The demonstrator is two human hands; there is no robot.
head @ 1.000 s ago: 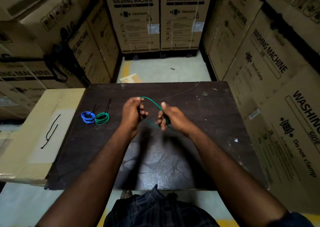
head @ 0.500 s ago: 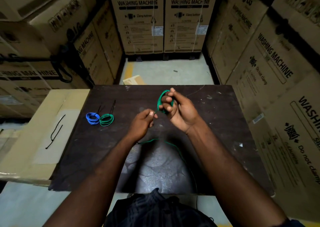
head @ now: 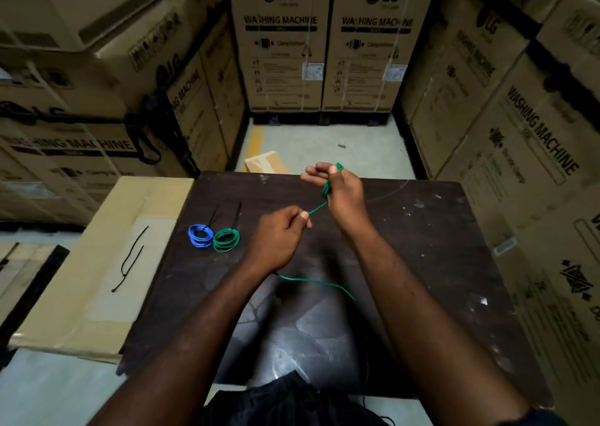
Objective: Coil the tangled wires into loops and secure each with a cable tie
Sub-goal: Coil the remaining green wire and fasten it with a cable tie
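A loose green wire runs between my hands above the dark table. My right hand is raised near the table's far edge with the wire wound in loops around its fingers. My left hand pinches the same wire lower down, and the free end trails out under it across the table toward my right forearm. On the table's left lie a tied blue coil and a tied green coil, each with a black cable tie tail pointing away from me.
A flat cardboard box adjoins the table on the left with black cable ties lying on it. Stacked washing machine cartons wall in the area on the left, back and right. A cardboard scrap lies on the floor beyond the table.
My right hand has lifted farther toward the table's far edge with more wire looped on its fingers. My left hand has slid along the wire, pulling the stretch between the hands taut.
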